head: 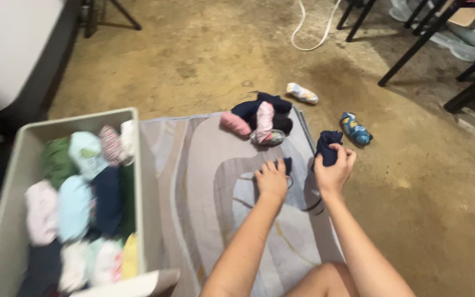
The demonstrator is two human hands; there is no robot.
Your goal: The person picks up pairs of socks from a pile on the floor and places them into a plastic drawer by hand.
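A dark navy garment (pixel 328 146), bunched and partly rolled, stands gripped in the right hand (pixel 333 170); its other end (pixel 286 164) lies under the left hand (pixel 271 180) on the mat (pixel 204 181)

A plain room in a home, seemingly a utility or storage space: the bare concrete floor (pixel 204 60) is stained, with a grey patterned rug (pixel 204 181) spread on it. Left of the rug stands a bin (pixel 6 231) of rolled clothes; beyond the rug are dark furniture legs (pixel 413 49) and a white cord (pixel 309 33).

soft navy cloth (pixel 328 147), matt woven rug (pixel 204 181), rough floor (pixel 204 55), perhaps concrete
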